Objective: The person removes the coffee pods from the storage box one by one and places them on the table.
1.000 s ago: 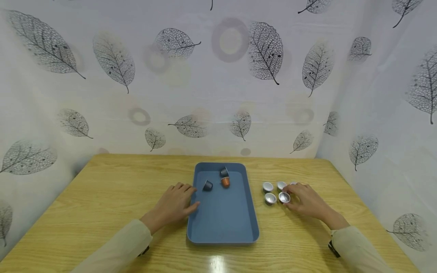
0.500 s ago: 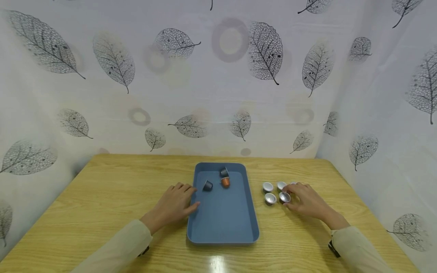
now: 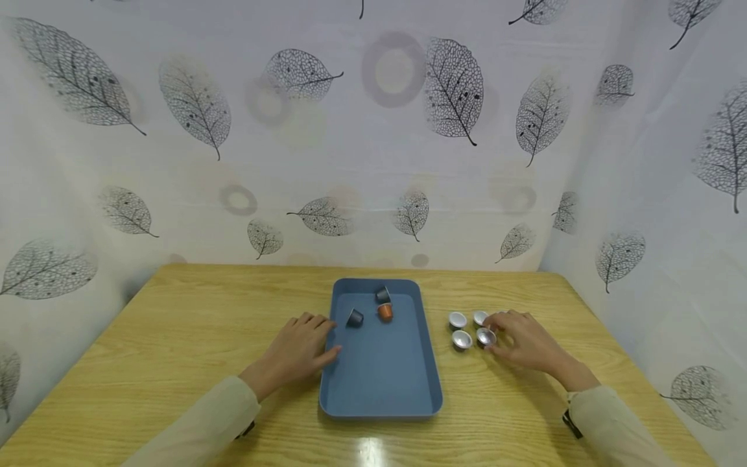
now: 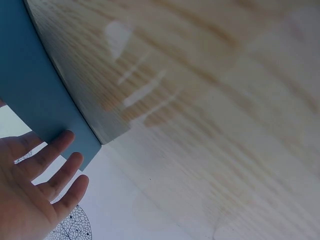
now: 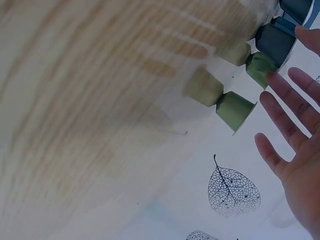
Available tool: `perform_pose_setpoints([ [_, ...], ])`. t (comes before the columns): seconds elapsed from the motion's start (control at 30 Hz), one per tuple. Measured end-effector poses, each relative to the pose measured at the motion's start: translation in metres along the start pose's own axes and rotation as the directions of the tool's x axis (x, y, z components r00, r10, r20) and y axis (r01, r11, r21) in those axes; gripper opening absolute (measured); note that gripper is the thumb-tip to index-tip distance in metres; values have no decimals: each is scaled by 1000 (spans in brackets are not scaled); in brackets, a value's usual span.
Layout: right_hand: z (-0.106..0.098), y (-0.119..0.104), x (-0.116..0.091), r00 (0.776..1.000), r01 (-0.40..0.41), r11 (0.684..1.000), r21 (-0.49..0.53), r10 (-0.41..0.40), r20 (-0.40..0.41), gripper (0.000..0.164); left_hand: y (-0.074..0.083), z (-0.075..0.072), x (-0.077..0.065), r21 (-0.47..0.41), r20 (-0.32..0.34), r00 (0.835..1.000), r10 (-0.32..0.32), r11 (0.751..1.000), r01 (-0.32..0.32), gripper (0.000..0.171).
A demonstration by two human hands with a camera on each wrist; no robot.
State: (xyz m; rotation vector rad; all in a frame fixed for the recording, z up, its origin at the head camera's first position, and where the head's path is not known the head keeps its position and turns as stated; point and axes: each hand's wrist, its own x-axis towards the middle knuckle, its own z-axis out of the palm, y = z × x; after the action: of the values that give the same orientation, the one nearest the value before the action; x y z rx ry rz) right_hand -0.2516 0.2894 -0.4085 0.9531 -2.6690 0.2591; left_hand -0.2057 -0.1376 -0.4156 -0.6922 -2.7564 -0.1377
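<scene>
My left hand rests at the left rim of a blue-grey tray. Its thumb lies over the rim, and in the left wrist view loosely spread fingers touch the outer wall. With thumb and index finger, my right hand pinches the rim of a coffee capsule, silver lid up. The right wrist view shows that capsule's dark body, with the other fingers spread near green capsules. Inside the tray lie two dark capsules and an orange capsule.
More silver-lidded capsules stand upright on the wooden table, right of the tray. One at the back right is mostly hidden by the right hand. A leaf-patterned sheet hangs behind and beside the table.
The capsule at my right fingertips tilts and shifts very slightly. My right hand covers a little more of the back-right capsule. The left hand and tray stay put.
</scene>
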Motion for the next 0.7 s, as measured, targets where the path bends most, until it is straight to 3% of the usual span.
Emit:
perform_pose_setpoints([
  [0.37,-6,-1,8,1000,25,999,23,-25,2,35,0,0,0,5,-8,1000,-2,1000,2,47],
  [0.7,-8,-17,26,998,62,997,37,-62,17,38,-1,1,0,-3,2,1000,-5,1000,5,47],
])
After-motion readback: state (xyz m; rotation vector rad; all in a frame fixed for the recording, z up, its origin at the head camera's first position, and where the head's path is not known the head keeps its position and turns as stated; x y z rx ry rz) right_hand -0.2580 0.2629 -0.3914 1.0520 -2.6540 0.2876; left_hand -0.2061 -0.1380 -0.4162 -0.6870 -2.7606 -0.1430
